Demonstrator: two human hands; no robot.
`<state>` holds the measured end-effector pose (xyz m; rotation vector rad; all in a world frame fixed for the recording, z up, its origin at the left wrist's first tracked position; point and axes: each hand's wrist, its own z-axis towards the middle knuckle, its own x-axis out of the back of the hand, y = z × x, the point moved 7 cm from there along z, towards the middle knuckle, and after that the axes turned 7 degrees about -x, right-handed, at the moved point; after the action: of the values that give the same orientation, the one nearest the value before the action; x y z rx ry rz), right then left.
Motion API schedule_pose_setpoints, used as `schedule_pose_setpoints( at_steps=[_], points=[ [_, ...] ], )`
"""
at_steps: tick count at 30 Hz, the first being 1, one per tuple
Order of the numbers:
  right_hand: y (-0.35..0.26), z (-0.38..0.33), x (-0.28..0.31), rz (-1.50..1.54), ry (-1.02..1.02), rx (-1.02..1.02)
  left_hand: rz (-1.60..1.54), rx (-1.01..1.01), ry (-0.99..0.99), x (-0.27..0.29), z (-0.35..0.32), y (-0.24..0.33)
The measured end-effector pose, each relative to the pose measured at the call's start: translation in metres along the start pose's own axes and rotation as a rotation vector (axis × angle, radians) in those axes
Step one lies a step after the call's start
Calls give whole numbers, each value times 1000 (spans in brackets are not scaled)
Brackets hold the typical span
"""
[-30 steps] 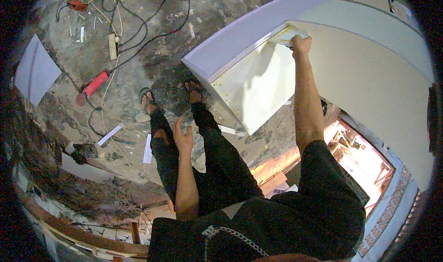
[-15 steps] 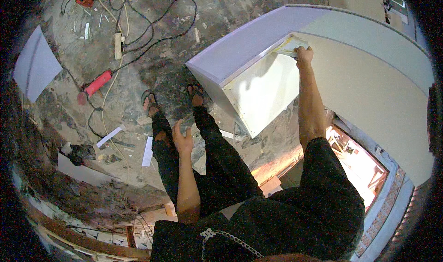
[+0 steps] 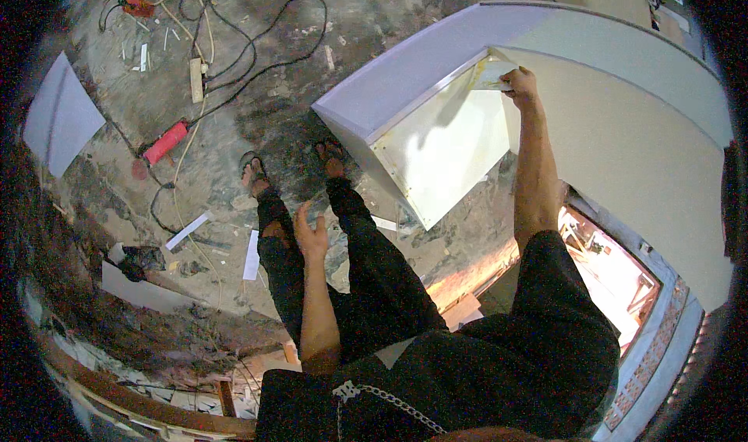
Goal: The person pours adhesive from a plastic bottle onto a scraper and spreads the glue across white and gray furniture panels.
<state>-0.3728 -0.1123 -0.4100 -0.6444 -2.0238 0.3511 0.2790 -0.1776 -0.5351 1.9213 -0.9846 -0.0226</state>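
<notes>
A large panel-sided box point(image 3: 413, 84), white and grey, stands on the floor in front of me to the right, its inner white face point(image 3: 444, 158) turned toward me. My right arm reaches out to its inside corner. There my right hand point(image 3: 520, 88) is closed on a thin, pale, flat piece point(image 3: 489, 77), which lies at the corner where yellowish smears run along the seam. Whether it is a scraper or a sheet, I cannot tell. Low by my legs hangs my left hand point(image 3: 312, 235), fingers apart and loosely bent, with nothing clearly held.
On the floor at left lie a red power tool point(image 3: 166, 142), a power strip point(image 3: 196, 80), looping black cables point(image 3: 280, 14) and a second red tool point(image 3: 137, 7). White offcuts point(image 3: 251, 255) and a pale sheet point(image 3: 62, 119) are scattered there. A bright doorway point(image 3: 600, 263) opens at lower right.
My right hand has moved slightly to the right and up along the inside corner, with the flat piece in it. My left hand hangs nearly as before.
</notes>
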Motion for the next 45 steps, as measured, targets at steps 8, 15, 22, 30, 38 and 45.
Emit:
schedule_pose_setpoints(
  at_steps=[8,15,22,30,38,45],
  points=[
    [-6,-26,-9,-70,-251,-34,0,6,-19,-13,-2,-1],
    [11,-40,-7,31,-328,-45,33,-66,-40,-27,-5,14],
    [30,-102,-25,-17,-411,-22,73,-46,-71,-43,-11,11],
    [34,-147,-15,-119,-309,246,99,-86,-93,-60,-19,10],
    [16,-158,-33,-278,-165,396,154,-122,-100,-64,-18,12],
    [22,-174,-59,-345,-108,413,145,-124,-103,-62,-17,11]
  ],
)
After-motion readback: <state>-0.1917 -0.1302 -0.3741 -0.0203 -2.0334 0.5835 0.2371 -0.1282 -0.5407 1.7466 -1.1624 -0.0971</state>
